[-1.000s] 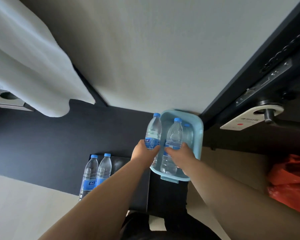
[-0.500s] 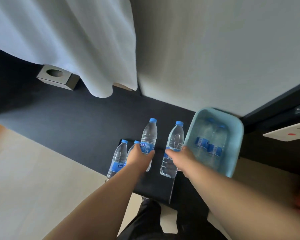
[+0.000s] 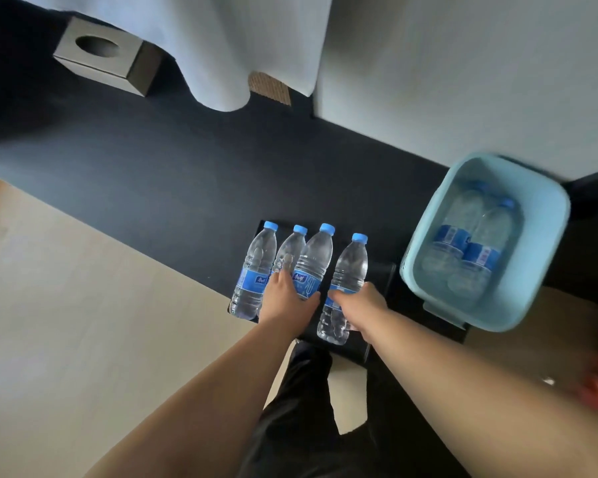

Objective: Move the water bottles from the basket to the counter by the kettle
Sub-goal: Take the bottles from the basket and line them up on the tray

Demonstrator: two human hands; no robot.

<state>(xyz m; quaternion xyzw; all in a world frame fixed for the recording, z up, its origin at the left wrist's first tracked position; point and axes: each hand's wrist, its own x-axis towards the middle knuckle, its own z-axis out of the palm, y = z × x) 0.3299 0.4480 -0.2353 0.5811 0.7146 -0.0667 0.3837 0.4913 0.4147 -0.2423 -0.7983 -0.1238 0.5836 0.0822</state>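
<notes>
On the black tray (image 3: 380,276) at the front edge of the dark counter (image 3: 152,174), four water bottles (image 3: 256,267) stand in a row. The left hand (image 3: 287,301) curls round the third bottle (image 3: 315,260), and the right hand (image 3: 356,305) curls round the fourth bottle (image 3: 351,263), both at the label. Just beside the tray's right edge, the light blue basket (image 3: 541,263) holds two more bottles (image 3: 453,236), side by side.

The dark tabletop (image 3: 152,174) carries a grey tissue box (image 3: 107,60), a black tray (image 3: 382,276) with upright water bottles (image 3: 256,267), and a light-blue basket (image 3: 546,236) beside it.
</notes>
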